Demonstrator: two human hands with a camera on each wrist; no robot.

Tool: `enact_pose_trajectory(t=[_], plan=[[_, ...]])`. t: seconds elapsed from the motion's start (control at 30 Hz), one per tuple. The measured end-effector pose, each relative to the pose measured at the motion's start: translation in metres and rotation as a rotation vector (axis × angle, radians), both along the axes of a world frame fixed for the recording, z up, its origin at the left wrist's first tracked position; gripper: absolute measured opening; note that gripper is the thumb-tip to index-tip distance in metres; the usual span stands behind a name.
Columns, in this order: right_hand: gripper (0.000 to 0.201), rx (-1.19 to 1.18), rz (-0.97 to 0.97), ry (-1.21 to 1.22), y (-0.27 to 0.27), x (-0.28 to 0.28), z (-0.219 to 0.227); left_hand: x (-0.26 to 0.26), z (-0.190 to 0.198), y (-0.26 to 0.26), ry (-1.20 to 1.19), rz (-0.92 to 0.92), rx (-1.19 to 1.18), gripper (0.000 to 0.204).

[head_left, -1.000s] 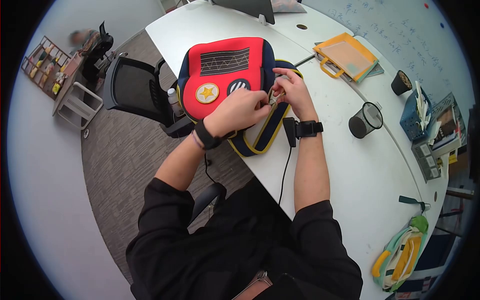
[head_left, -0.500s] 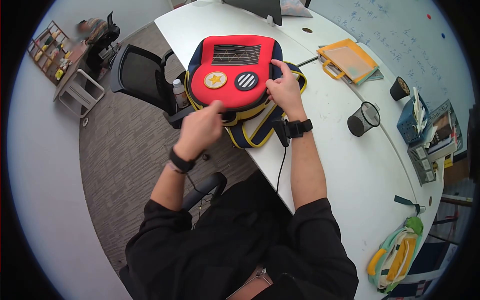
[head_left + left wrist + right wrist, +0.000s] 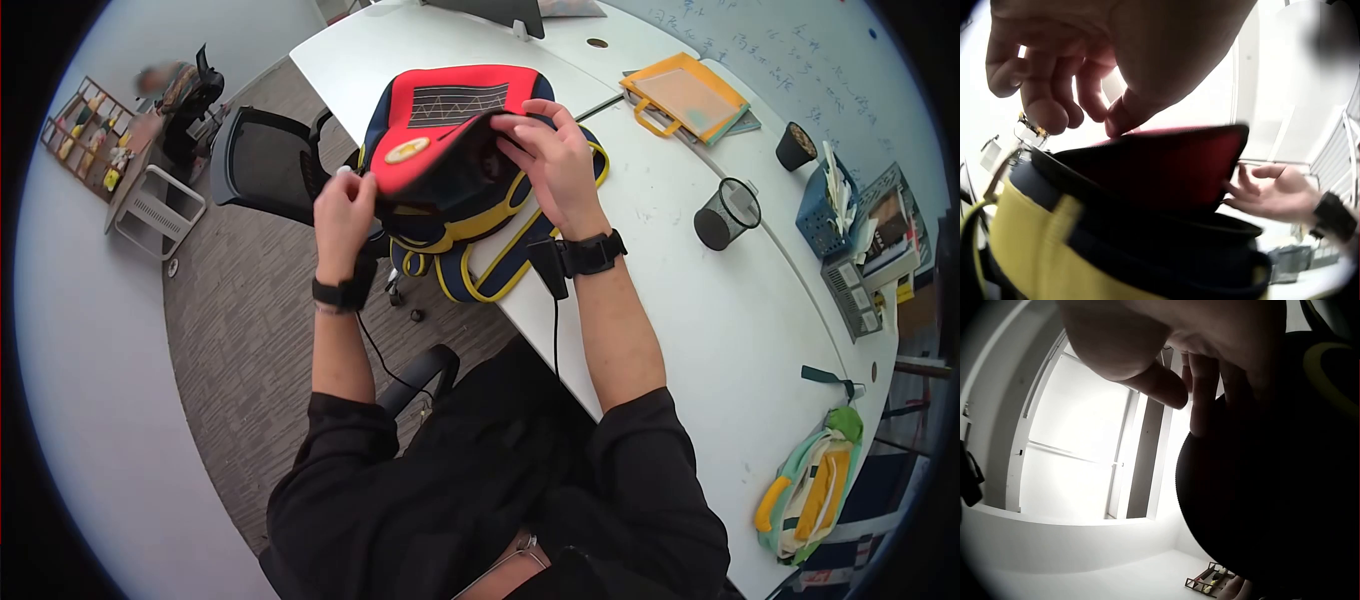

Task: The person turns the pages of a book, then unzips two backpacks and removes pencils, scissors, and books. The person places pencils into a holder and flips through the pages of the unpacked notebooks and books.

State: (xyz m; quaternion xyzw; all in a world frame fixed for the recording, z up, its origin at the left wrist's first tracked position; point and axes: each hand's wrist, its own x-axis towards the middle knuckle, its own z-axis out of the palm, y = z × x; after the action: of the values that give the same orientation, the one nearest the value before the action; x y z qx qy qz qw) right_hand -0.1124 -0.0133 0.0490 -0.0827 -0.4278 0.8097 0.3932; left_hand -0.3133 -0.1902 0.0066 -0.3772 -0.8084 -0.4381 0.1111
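A red and navy backpack with yellow trim lies on the white table, its front flap lifted along the zippered edge and a dark inside showing below. My left hand is at the flap's left corner; in the left wrist view, its thumb and forefinger pinch together at the flap's top edge. At the opposite side my right hand has its fingers fairly straight against the flap's edge. In the right wrist view, the right thumb stands apart from those fingers, and the backpack is a dark shape.
On the white table are a mesh pen cup, a yellow document bag, a blue basket and a green and yellow small bag. A black office chair stands left; a person sits farther back.
Both hands were together at the backpack's right side, then the left hand drew away to the lower left. Now it is at the left corner, and the flap has come up.
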Motion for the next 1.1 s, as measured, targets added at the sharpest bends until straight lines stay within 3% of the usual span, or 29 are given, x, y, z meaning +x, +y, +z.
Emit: enact_pose_trajectory(t=[0.03, 0.1, 0.13, 0.17, 0.23, 0.27, 0.3, 0.37, 0.4, 0.5, 0.53, 0.6, 0.63, 0.7, 0.73, 0.83, 0.97, 1.1], plan=[[0.022, -0.003, -0.001, -0.001, 0.002, -0.001, -0.005, 0.006, -0.003, -0.003, -0.063, -0.057, -0.087, 0.022], [0.024, 0.258, 0.050, 0.036, 0.007, -0.005, -0.016, 0.027, -0.003, 0.002, 0.004, -0.257, 0.023, 0.017], [0.020, 0.269, 0.062, 0.049, 0.006, -0.007, -0.020, 0.039, 0.005, 0.004, 0.036, -0.357, 0.051, 0.018], [0.020, 0.265, 0.064, 0.047, 0.004, -0.008, -0.022, 0.042, 0.005, 0.008, 0.078, -0.407, 0.069, 0.030], [0.017, 0.499, -0.024, -0.042, 0.001, -0.010, -0.024, 0.037, 0.012, 0.016, 0.152, -0.473, 0.040, 0.044], [0.018, 0.672, -0.095, -0.089, -0.001, -0.014, -0.026, 0.036, 0.015, 0.018, 0.154, -0.470, 0.038, 0.044], [0.018, 0.674, -0.096, -0.084, -0.005, -0.015, -0.027, 0.035, 0.018, 0.022, 0.188, -0.476, 0.016, 0.048], [0.019, 0.949, -0.164, -0.478, -0.020, -0.018, -0.030, 0.032, 0.023, 0.026, 0.228, -0.490, -0.010, 0.052], [0.022, 1.171, -0.374, -0.355, -0.024, -0.031, -0.044, 0.028, 0.023, 0.027, 0.260, -0.471, -0.005, 0.053], [0.043, 1.477, -0.659, -0.789, -0.044, -0.038, -0.067, 0.029, 0.028, 0.029, 0.317, -0.432, 0.043, 0.051], [0.043, 1.472, -0.667, -0.790, -0.046, -0.041, -0.070, 0.030, 0.029, 0.028, 0.382, -0.360, 0.057, 0.046], [0.055, 1.380, -0.622, -1.023, -0.047, -0.045, -0.070, 0.028, 0.026, 0.030, 0.507, -0.220, 0.144, 0.031], [0.055, 1.379, -0.631, -1.023, -0.046, -0.047, -0.070, 0.030, 0.025, 0.028, 0.511, -0.224, 0.149, 0.031], [0.057, 1.331, -0.625, -1.030, -0.048, -0.048, -0.068, 0.039, 0.024, 0.022, 0.190, -0.102, -0.003, 0.024], [0.056, 1.309, -0.627, -1.015, -0.049, -0.049, -0.068, 0.043, 0.023, 0.024, 0.182, -0.116, 0.081, 0.023], [0.053, 1.313, -0.649, -1.069, -0.044, -0.059, -0.074, 0.043, 0.019, 0.025, 0.073, -0.181, 0.030, 0.025], [0.052, 1.344, -0.676, -1.029, -0.049, -0.060, -0.071, 0.028, 0.006, 0.030, 0.118, -0.470, 0.032, 0.033], [0.060, 1.391, -0.589, -1.165, -0.052, -0.066, -0.068, 0.025, 0.012, 0.030, 0.172, -0.467, -0.132, 0.041]])
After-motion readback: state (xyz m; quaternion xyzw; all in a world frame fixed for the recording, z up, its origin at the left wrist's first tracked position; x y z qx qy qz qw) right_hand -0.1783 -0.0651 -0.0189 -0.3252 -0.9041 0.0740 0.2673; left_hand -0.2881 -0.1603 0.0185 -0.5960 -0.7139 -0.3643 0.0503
